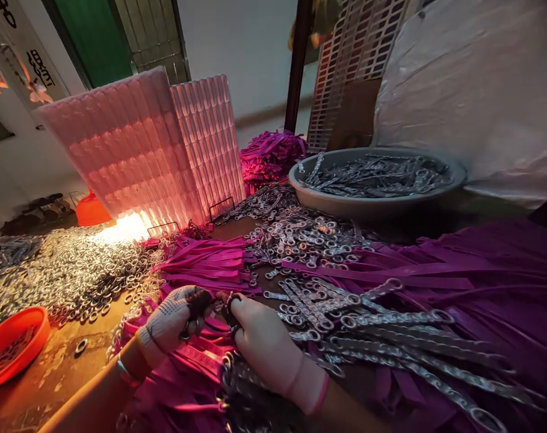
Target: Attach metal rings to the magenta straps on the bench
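A: What did the hands do at this moment?

B: Both wore gloves. The left hand (pixel 171 322) and right hand (pixel 259 343) met over a small metal ring piece (pixel 221 304), fingers curled tight and pinching it betw. the fingertips, just above the pink straps (pixel 210 264).

A: And what was around them?

B: Metal chains (pixel 390 343) lay to the right on the purple straps (pixel 481 270). Loose rings (pixel 74 270) covered the table (pixel 52 373) at left, near an orange bowl (pixel 11 343). A grey basin (pixel 372 201) w/ metal parts stood at the back, beside stacked plastic trays (pixel 142 150).
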A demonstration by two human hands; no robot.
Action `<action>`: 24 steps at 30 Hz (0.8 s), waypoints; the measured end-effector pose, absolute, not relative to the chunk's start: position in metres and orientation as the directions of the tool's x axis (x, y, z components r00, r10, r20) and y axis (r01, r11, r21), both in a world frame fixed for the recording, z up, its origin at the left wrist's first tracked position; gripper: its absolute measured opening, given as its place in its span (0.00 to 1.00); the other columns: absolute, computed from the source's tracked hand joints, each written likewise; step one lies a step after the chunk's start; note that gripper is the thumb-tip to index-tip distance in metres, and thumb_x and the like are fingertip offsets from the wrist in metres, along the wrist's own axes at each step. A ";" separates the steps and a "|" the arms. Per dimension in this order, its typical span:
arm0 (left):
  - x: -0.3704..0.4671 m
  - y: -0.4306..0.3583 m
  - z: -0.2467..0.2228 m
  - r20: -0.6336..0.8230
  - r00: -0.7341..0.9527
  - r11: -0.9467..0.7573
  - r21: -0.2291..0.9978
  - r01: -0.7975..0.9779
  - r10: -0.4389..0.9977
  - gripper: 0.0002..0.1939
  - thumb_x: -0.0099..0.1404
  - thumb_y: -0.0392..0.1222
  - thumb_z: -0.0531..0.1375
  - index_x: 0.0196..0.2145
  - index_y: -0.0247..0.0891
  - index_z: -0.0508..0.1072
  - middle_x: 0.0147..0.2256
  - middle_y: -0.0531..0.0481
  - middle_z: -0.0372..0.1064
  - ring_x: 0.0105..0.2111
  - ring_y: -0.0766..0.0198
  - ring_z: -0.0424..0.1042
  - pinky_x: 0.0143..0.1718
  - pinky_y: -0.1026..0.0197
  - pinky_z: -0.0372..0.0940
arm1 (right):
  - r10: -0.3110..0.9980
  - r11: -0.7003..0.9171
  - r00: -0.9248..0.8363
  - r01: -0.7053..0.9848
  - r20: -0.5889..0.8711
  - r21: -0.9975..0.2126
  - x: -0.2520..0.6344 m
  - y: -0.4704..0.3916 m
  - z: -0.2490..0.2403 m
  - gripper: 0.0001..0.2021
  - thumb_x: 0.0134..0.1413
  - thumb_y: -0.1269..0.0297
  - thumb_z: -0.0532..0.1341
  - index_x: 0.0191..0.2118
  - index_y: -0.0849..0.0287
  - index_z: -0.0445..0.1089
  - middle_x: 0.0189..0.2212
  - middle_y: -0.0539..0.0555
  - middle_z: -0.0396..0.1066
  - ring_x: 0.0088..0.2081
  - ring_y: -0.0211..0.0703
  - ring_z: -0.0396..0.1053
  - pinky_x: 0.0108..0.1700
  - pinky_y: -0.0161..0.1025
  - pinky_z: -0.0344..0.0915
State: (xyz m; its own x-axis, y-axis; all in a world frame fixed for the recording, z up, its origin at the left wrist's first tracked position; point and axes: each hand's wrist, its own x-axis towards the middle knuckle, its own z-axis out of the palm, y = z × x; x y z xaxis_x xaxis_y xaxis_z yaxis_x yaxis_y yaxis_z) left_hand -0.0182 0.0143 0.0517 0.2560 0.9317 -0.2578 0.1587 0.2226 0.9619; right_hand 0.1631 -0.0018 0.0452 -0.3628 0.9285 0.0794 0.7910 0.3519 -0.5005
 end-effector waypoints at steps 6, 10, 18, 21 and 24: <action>-0.013 0.000 0.048 -0.331 0.264 0.255 0.924 0.285 0.906 0.20 0.63 0.58 0.56 0.26 0.38 0.63 0.15 0.58 0.56 0.11 0.73 0.53 0.11 0.69 0.47 | 0.913 0.390 -0.407 0.847 0.031 -0.362 0.158 -0.010 0.045 0.15 0.49 0.77 0.52 0.41 0.62 0.71 0.40 0.59 0.73 0.41 0.47 0.70 0.39 0.38 0.58; -0.013 -0.004 0.039 -0.159 0.303 -0.051 0.811 0.583 0.940 0.09 0.62 0.44 0.57 0.26 0.37 0.66 0.20 0.53 0.63 0.19 0.68 0.61 0.19 0.66 0.55 | 0.909 0.405 -0.416 0.872 0.020 -0.273 0.155 -0.012 0.041 0.15 0.56 0.76 0.50 0.41 0.62 0.72 0.41 0.62 0.73 0.41 0.48 0.70 0.39 0.39 0.59; -0.022 -0.008 0.020 -0.172 0.270 0.006 0.851 0.524 0.947 0.12 0.60 0.33 0.50 0.31 0.34 0.74 0.22 0.51 0.68 0.19 0.69 0.61 0.22 0.67 0.56 | 0.913 0.328 -0.395 0.859 -0.103 -0.394 0.152 -0.009 0.047 0.19 0.49 0.79 0.54 0.46 0.61 0.70 0.43 0.60 0.74 0.44 0.46 0.72 0.41 0.36 0.60; -0.024 -0.011 0.017 -0.117 0.273 -0.054 0.834 0.549 0.955 0.12 0.59 0.32 0.51 0.30 0.34 0.75 0.26 0.49 0.71 0.24 0.67 0.65 0.26 0.68 0.58 | 0.926 0.259 -0.336 0.897 -0.172 -0.358 0.150 -0.009 0.046 0.17 0.48 0.77 0.55 0.45 0.60 0.71 0.38 0.59 0.77 0.40 0.50 0.75 0.35 0.38 0.60; -0.022 -0.013 0.014 -0.086 0.296 -0.108 0.808 0.580 0.951 0.12 0.58 0.31 0.52 0.30 0.34 0.75 0.29 0.47 0.74 0.28 0.65 0.68 0.29 0.67 0.60 | 0.925 0.284 -0.342 0.910 -0.162 -0.301 0.150 -0.011 0.040 0.14 0.49 0.75 0.54 0.42 0.61 0.71 0.34 0.60 0.77 0.37 0.52 0.76 0.32 0.39 0.59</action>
